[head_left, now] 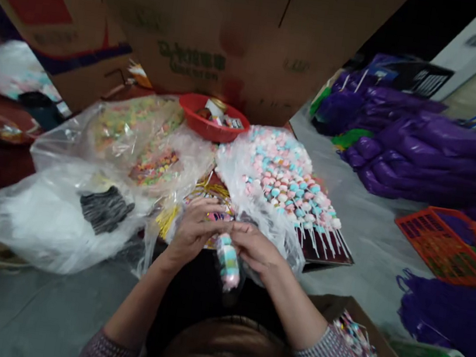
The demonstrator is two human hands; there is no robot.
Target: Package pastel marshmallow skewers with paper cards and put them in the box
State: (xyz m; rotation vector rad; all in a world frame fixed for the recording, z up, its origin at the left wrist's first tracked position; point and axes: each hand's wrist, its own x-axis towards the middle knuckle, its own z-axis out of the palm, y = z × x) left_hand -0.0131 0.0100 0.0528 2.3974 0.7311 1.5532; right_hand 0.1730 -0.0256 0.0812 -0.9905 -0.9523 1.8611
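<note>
A marshmallow skewer (228,263) in clear wrapping, striped pink, white, blue and yellow, hangs toward my lap. My left hand (195,229) and my right hand (255,247) meet at its upper end, their fingers closed around the gathered wrapping. What lies between the fingertips is partly hidden. Just beyond my hands are gold twist ties (166,220) and a patch of small printed labels (219,216). To the right, many unwrapped marshmallow skewers (289,189) lie in rows on a dark board, white sticks pointing toward me, partly under clear plastic.
A red bowl (211,130) with small items stands at the back, before a large cardboard box (256,45). Clear bags of colourful candy (134,128) and a white plastic bag (55,218) lie left. Wrapped skewers fill a carton (366,353) at lower right; an orange crate (450,244) stands beyond.
</note>
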